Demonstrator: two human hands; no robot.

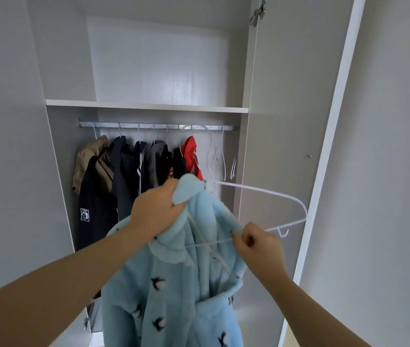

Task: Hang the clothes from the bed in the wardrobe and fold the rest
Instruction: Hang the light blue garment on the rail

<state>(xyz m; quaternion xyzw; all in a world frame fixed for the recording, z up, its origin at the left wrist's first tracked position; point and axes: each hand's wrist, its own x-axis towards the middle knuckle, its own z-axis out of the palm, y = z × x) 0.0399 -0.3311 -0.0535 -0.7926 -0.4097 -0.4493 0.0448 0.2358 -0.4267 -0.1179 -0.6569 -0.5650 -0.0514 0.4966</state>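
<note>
Head view: left hand (pixel 157 211) clenches the collar of the pale blue fleece coat (pixel 173 296), held up before the open wardrobe (pixel 146 106). Right hand (pixel 256 242) pinches the coat's edge at the lower bar of the white hanger (pixel 274 194); 1 hanger arm sticks out bare. I would draw the shoulder over that arm, centre the collar, then hook onto the rail (pixel 158 126) near the empty hangers (pixel 220 156). Writing: 1 white patch (pixel 84 214) on the dark jacket (pixel 93 191); I cannot read it.
</note>
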